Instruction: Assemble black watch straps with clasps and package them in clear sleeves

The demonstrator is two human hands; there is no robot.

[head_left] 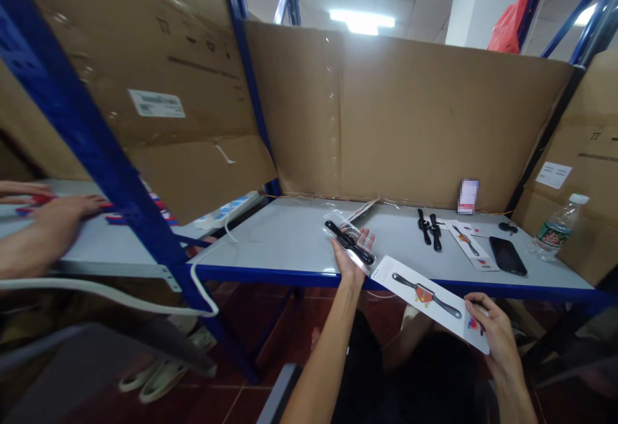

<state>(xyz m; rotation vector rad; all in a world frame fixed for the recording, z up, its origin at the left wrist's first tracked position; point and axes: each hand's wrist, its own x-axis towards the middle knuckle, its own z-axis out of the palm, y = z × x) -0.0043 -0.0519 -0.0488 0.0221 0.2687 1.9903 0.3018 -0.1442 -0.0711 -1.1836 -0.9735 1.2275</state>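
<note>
My left hand (351,262), palm up at the table's front edge, holds a black spokeshave (348,242) in a clear plastic blister shell (358,231). Its fingertips show beyond the shell. Between the thumb and fingers of my right hand (497,327) is the lower right end of a white backing card (420,295), printed with a picture of a spokeshave. The card tilts down to the right in front of the table edge, its upper left corner close to the blister shell. Two more black spokeshaves (429,230) lie on the table, right of my left hand.
On the grey table (270,237) are another printed card (470,247), a black phone (508,255), a lit phone (467,196), keys (508,227) and a bottle (555,234). Cardboard walls (410,121) enclose it. At left, beyond a blue post (96,128), another person's hands (53,224) work.
</note>
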